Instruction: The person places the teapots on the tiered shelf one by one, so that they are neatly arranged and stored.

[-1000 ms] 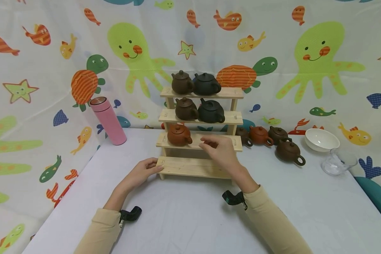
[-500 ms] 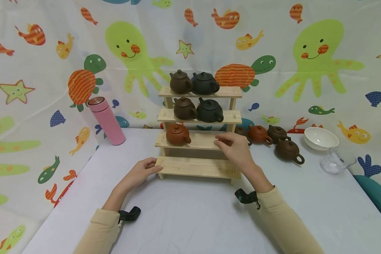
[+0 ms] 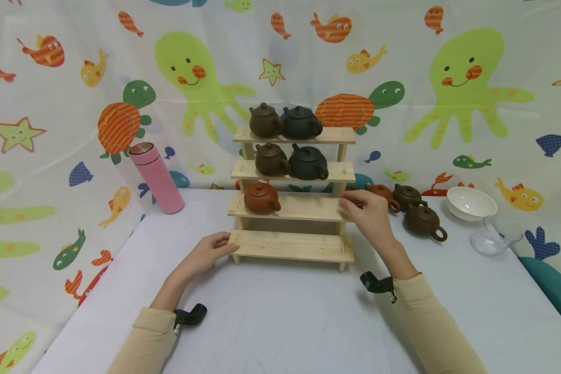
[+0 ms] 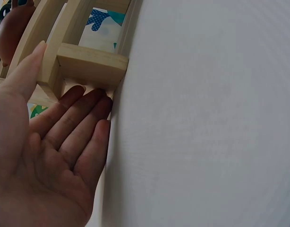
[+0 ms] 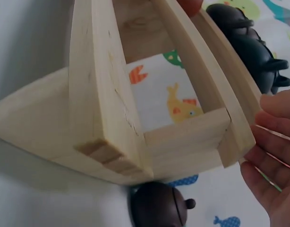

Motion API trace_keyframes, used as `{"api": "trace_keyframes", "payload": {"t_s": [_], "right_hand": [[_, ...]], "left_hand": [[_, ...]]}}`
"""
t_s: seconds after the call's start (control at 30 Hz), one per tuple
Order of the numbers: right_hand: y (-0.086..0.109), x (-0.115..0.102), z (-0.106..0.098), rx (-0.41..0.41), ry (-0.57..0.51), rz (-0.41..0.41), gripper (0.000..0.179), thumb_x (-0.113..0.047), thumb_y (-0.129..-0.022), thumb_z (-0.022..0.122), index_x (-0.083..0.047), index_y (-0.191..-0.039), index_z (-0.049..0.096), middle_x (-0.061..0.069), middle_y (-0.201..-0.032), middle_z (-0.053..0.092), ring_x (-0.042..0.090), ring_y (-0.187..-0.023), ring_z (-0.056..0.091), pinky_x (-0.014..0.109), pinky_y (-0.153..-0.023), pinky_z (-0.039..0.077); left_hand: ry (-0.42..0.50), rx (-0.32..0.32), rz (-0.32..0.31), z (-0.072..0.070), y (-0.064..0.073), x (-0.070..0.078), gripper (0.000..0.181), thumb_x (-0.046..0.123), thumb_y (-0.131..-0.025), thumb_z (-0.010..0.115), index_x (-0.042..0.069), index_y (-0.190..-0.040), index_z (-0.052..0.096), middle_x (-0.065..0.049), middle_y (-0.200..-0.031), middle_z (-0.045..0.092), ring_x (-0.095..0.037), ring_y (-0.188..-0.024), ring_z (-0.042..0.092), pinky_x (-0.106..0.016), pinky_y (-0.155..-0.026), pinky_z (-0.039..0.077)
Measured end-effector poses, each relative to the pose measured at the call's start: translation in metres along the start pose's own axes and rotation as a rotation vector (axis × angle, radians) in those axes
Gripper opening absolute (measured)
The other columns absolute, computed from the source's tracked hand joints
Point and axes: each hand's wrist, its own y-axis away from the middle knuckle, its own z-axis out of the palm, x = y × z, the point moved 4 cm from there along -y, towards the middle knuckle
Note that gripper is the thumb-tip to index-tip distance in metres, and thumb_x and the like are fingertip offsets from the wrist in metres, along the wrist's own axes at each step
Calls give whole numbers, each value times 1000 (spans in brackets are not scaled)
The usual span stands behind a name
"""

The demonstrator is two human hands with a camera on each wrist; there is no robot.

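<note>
Possibly, on the white tabletop [image 3: 280, 322], the wooden stand [image 3: 299, 210] could shift if the right hand [image 3: 371, 214], fingers slightly parted and empty, knocks its second-lowest board [image 3: 310, 206]. The left hand [image 3: 208, 255], fingers extended, rests a thumb on the bottom board [image 3: 290, 245]. If jolted, the red teapot [image 3: 261, 199], towards the second-lowest board's left end, might slide.

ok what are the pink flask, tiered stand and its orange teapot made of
Pink flask: perhaps painted metal or plastic; cap top shines like metal. Tiered stand: pale wood, seemingly unvarnished, grain showing. Orange teapot: likely unglazed clay; earthy colour, soft sheen.
</note>
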Motion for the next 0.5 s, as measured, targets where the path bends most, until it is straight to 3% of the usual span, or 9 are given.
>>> {"api": "trace_keyframes", "payload": {"t_s": [0.03, 0.2, 0.5], "right_hand": [[0, 2, -1, 6, 2, 2, 15, -15, -89, 75, -5, -100, 77, 10, -92, 76, 9, -76, 62, 14, -64, 46], [-3, 10, -7, 38, 8, 26, 14, -14, -90, 74, -4, -99, 77, 11, -91, 76, 2, -73, 60, 14, -62, 46], [-4, 33, -15, 73, 40, 111, 17, -15, -91, 73, -4, -102, 77, 14, -98, 74, -9, -74, 56, 8, -64, 45]], "left_hand": [[-1, 3, -1, 0, -3, -6, 59, 45, -95, 64, 5, -137, 53, -12, -126, 68, -21, -118, 61, -49, -106, 42], [-1, 1, -12, 0, -3, -5, 59, 42, -97, 63, 4, -140, 51, -14, -129, 66, -24, -122, 60, -52, -108, 41], [0, -6, -28, 0, 13, 25, 53, 35, -97, 64, 0, -136, 53, -17, -127, 67, -26, -119, 61, -52, -106, 42]]}}
